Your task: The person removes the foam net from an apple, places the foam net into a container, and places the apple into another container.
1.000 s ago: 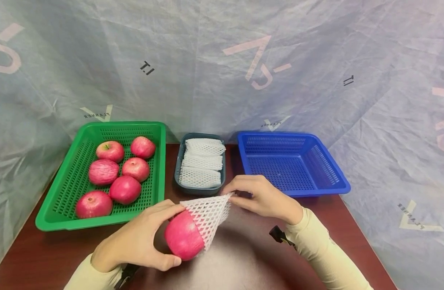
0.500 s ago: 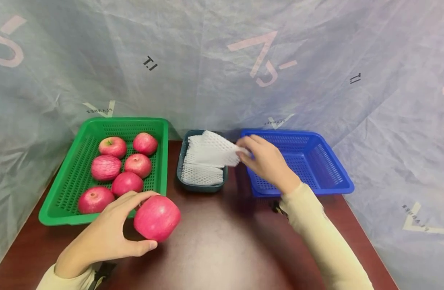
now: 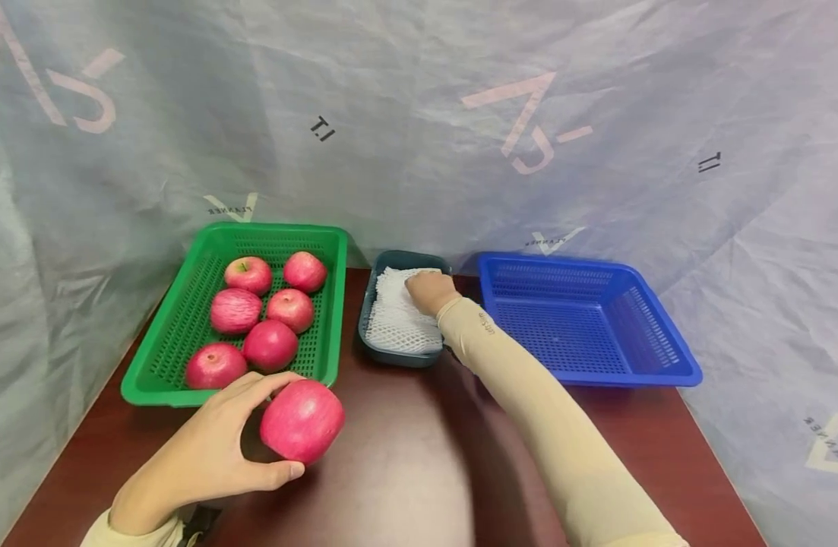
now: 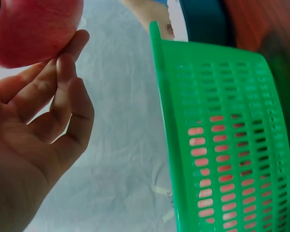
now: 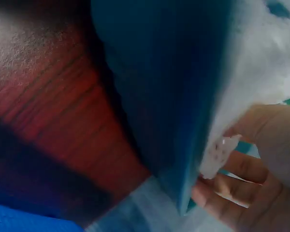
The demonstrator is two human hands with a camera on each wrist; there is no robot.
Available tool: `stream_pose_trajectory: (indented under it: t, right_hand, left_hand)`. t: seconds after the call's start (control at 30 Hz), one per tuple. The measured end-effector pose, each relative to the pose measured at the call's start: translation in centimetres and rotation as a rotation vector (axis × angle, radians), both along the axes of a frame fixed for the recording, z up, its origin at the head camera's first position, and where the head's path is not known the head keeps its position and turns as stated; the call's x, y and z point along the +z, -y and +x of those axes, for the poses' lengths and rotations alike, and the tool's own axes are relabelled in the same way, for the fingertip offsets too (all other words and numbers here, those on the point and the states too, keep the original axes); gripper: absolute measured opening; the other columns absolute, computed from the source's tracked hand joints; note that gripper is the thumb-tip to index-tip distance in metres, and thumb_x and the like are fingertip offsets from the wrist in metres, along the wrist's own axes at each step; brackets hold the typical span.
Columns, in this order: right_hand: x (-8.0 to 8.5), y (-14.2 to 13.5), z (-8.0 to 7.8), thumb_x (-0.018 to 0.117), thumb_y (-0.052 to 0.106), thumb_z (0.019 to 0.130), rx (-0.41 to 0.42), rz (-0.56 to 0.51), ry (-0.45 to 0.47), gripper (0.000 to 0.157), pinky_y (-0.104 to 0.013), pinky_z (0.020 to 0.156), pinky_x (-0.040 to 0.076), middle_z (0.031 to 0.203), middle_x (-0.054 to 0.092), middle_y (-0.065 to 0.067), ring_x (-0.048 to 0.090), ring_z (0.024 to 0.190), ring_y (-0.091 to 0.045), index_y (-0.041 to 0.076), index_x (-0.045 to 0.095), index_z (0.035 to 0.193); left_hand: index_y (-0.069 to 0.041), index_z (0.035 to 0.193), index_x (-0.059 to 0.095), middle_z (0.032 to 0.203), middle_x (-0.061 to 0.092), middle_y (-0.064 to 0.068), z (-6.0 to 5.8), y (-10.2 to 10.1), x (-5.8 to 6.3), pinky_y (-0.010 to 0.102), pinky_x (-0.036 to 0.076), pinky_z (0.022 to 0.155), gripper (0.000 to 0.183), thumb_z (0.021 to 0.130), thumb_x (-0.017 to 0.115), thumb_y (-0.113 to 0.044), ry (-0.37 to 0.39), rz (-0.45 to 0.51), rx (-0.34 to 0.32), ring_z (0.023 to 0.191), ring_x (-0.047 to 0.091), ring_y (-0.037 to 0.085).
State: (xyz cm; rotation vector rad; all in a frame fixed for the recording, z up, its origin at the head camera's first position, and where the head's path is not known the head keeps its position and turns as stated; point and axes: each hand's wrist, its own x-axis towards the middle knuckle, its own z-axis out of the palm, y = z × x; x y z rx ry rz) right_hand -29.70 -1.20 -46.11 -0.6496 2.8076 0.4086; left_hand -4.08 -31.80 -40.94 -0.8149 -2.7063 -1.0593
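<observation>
In the head view my left hand (image 3: 210, 448) grips a bare red apple (image 3: 302, 422) between thumb and fingers, above the near part of the table. The left wrist view shows this apple (image 4: 36, 31) at its top left, at the fingertips. My right hand (image 3: 432, 292) is over a small dark teal tub (image 3: 394, 357), fingers hidden from the head camera. White foam fruit nets (image 3: 401, 311) fill the tub. Seen from the right wrist, my right hand (image 5: 261, 179) has a net's end (image 5: 217, 154) between thumb and fingers, by the tub wall (image 5: 159, 87).
A green basket (image 3: 335, 319) holding several red apples (image 3: 271, 346) stands on the left. On the right is a blue basket (image 3: 596, 376) with nothing in it. All stand on a dark red-brown table (image 3: 391, 456), with a grey sheet (image 3: 419, 137) hanging behind.
The net came off the apple. My right hand carried it away to the tub, where it lies among the other nets. My left hand drew back left, still holding the apple.
</observation>
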Motion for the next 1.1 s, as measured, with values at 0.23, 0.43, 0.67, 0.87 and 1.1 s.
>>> stream_pose_trajectory:
  t: [0.23,0.43,0.67,0.87,1.1]
  right_hand:
    - [2.1,-0.8,0.9,0.051,0.015,0.103,-0.060,-0.051,0.058,0.020,-0.053,0.084,0.054,0.114,0.065,-0.015,0.064,0.104,-0.034,0.009,0.065,0.115]
    - [5.3,-2.9,7.6,0.059,0.018,0.098,0.099,-0.175,-0.367,0.020,-0.047,0.062,0.054,0.086,0.065,-0.017,0.063,0.072,-0.036,-0.001,0.065,0.097]
    - [7.2,-5.8,17.0,0.071,0.037,0.090,0.260,-0.236,-0.418,0.034,-0.041,0.060,0.051,0.083,0.064,-0.008,0.061,0.070,-0.029,0.004,0.064,0.097]
    - [5.8,-7.7,22.4,0.068,0.041,0.093,0.279,-0.235,-0.125,0.039,-0.036,0.065,0.053,0.090,0.066,-0.003,0.064,0.077,-0.022,0.008,0.067,0.112]
    - [3.8,-9.2,25.7,0.066,0.038,0.095,0.291,-0.362,-0.038,0.036,-0.036,0.075,0.055,0.097,0.068,-0.001,0.067,0.088,-0.018,0.009,0.067,0.118]
  left_hand:
    - [-0.024,0.135,0.056,0.125,0.058,-0.013,0.1,0.7,-0.1,0.047,0.053,0.078,0.084,0.064,0.092,-0.049,-0.015,-0.030,0.054,0.111,0.052,0.012]
    - [-0.015,0.135,0.057,0.118,0.063,0.001,-0.6,1.0,0.5,0.053,0.053,0.075,0.087,0.066,0.088,-0.057,0.029,-0.100,0.134,0.107,0.057,0.027]
    - [-0.014,0.129,0.056,0.102,0.066,0.006,-5.0,0.7,2.4,0.050,0.051,0.066,0.082,0.072,0.077,-0.069,0.105,-0.203,0.262,0.086,0.061,0.027]
    - [-0.005,0.107,0.055,0.078,0.059,0.000,-10.5,-1.3,1.9,0.045,0.049,0.052,0.064,0.070,0.080,-0.051,-0.012,-0.446,0.159,0.067,0.057,0.025]
    - [0.014,0.121,0.053,0.099,0.062,0.019,-12.4,-1.6,-0.2,0.056,0.052,0.066,0.081,0.073,0.083,-0.045,0.184,-0.657,0.031,0.087,0.061,0.043]
